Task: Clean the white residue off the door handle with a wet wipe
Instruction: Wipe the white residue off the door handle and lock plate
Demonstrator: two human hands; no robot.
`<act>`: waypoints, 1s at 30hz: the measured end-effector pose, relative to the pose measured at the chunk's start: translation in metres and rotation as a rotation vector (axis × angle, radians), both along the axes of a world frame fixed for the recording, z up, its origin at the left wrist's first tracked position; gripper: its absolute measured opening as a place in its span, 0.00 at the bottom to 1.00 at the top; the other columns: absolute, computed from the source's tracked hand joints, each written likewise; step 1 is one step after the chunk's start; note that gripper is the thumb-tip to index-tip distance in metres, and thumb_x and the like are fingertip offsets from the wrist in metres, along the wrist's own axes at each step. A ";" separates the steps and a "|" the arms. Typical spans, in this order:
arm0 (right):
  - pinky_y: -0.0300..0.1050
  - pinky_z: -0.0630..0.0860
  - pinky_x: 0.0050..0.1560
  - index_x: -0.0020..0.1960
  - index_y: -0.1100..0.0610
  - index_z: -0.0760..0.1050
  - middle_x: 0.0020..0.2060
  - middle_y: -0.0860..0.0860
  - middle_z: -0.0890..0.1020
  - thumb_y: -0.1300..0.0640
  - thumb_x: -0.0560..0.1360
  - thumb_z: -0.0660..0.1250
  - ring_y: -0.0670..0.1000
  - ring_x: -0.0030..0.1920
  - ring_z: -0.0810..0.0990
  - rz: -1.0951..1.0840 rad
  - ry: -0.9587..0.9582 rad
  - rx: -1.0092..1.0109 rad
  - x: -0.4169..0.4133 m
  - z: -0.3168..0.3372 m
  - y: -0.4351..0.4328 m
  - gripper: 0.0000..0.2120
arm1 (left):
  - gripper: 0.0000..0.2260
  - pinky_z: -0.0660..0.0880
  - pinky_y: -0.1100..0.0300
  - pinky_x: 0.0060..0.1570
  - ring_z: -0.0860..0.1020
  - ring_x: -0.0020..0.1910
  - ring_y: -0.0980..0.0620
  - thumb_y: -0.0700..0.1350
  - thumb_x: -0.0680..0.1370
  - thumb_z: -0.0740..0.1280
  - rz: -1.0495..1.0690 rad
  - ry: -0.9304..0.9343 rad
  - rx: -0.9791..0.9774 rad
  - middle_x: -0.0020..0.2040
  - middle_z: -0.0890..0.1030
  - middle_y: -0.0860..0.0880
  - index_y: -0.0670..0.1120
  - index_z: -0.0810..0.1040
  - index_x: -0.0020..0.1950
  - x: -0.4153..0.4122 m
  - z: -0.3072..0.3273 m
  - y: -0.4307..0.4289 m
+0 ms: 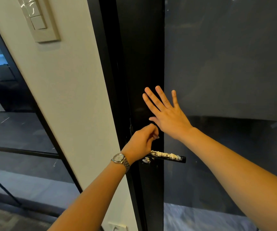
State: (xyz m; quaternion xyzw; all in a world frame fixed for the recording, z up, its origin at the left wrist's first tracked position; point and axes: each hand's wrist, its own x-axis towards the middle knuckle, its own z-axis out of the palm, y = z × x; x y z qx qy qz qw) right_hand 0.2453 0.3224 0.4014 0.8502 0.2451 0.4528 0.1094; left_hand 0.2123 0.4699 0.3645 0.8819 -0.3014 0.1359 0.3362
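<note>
1. Glass partition (9, 130), far left: dark panes in thin black framing.
2. White wall (64, 97): narrow strip between the partition and the door. Switch panel (37, 19) at the top, with several rockers in a pale surround. Socket plate (117, 227) at the bottom edge, partly cut off.
3. Wristwatch (120, 160): metal bracelet and pale dial, worn on the left wrist.
4. Left hand (141, 142): fingers curled inward and knuckles up, at the black door stile (142, 47) just above the handle's inner end. Whether anything lies inside the curl cannot be told.
5. Door handle (182, 159): black lever, lying level and pointing right from the stile, below both hands. Neither hand touches its free end; the left wrist hides its root.
6. White residue (165, 154): crumbly crust along the top of the lever, with a smaller patch at the root.
7. Right hand (166, 112): wide and flat, fingers spread and pointing up, palm against the door where the stile meets the glass, above the handle.
8. Door glass (226, 64): large dark panel on the right.
</note>
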 end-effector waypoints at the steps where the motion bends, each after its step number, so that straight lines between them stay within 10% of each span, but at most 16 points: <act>1: 0.66 0.47 0.68 0.75 0.56 0.50 0.75 0.53 0.55 0.47 0.74 0.62 0.55 0.74 0.44 0.002 0.002 0.003 0.000 0.000 0.000 0.36 | 0.08 0.76 0.66 0.47 0.78 0.47 0.54 0.33 0.75 0.61 -0.053 0.032 0.090 0.46 0.78 0.49 0.44 0.72 0.49 0.004 0.004 -0.001; 7: 0.65 0.42 0.69 0.76 0.54 0.44 0.76 0.51 0.50 0.46 0.74 0.60 0.53 0.73 0.32 -0.002 0.026 0.013 0.003 -0.001 -0.001 0.37 | 0.02 0.70 0.60 0.40 0.72 0.36 0.51 0.40 0.76 0.64 -0.190 0.032 0.622 0.38 0.74 0.49 0.42 0.74 0.46 0.019 0.028 -0.015; 13: 0.64 0.41 0.69 0.76 0.54 0.44 0.76 0.50 0.49 0.47 0.75 0.60 0.52 0.73 0.31 0.005 0.034 0.015 0.003 -0.002 -0.002 0.36 | 0.06 0.73 0.70 0.43 0.78 0.40 0.53 0.31 0.71 0.66 -0.158 -0.010 0.269 0.39 0.77 0.50 0.40 0.75 0.42 0.017 0.024 0.007; 19: 0.63 0.42 0.69 0.76 0.54 0.45 0.76 0.51 0.52 0.46 0.75 0.60 0.51 0.73 0.32 0.005 0.012 -0.001 0.004 -0.001 -0.004 0.37 | 0.02 0.73 0.65 0.41 0.77 0.39 0.51 0.38 0.74 0.66 -0.215 -0.094 0.479 0.42 0.80 0.46 0.41 0.77 0.45 0.022 0.018 -0.005; 24: 0.64 0.42 0.69 0.76 0.54 0.45 0.76 0.51 0.51 0.45 0.75 0.58 0.53 0.74 0.33 -0.009 0.012 -0.012 0.003 -0.001 -0.004 0.36 | 0.07 0.70 0.75 0.46 0.73 0.40 0.62 0.29 0.70 0.66 -0.036 -0.104 0.078 0.43 0.73 0.51 0.39 0.78 0.43 0.008 0.007 0.016; 30: 0.64 0.42 0.69 0.76 0.54 0.46 0.76 0.51 0.50 0.45 0.75 0.58 0.52 0.74 0.33 -0.008 0.016 -0.006 0.003 -0.001 -0.004 0.35 | 0.07 0.67 0.81 0.47 0.72 0.40 0.64 0.36 0.74 0.67 0.059 -0.027 0.053 0.48 0.78 0.48 0.42 0.82 0.49 0.002 -0.002 0.019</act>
